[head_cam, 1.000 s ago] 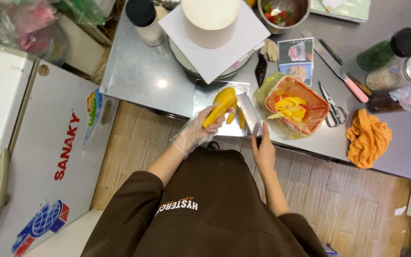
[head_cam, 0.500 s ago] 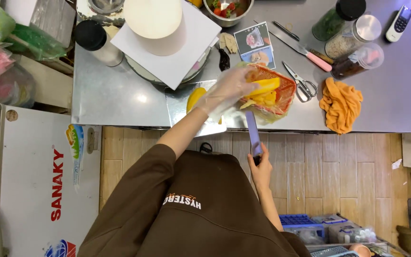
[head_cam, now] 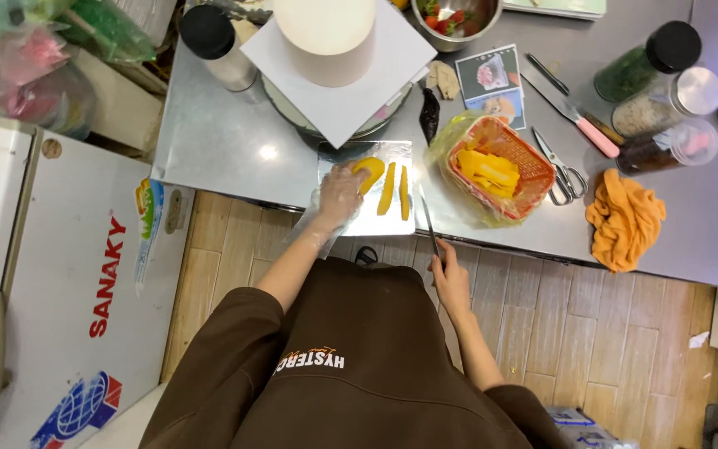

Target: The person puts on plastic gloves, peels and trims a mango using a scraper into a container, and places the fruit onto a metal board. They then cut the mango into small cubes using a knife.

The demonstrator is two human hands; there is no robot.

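Mango flesh (head_cam: 369,173) lies on a shiny cutting board (head_cam: 376,218) at frame centre on the steel tabletop (head_cam: 218,141), pinned under the gloved left hand (head_cam: 340,193), whose fingers press flat on it. It looks soft and slippery, best steadied from above. The right hand (head_cam: 450,278) grips a knife (head_cam: 428,223); its handle is hidden.

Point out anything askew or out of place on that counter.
The orange cloth lies crumpled at the counter's front edge, beside the scissors. The foil-covered board overhangs that edge slightly under the left hand. Nothing looks spilled or damaged.
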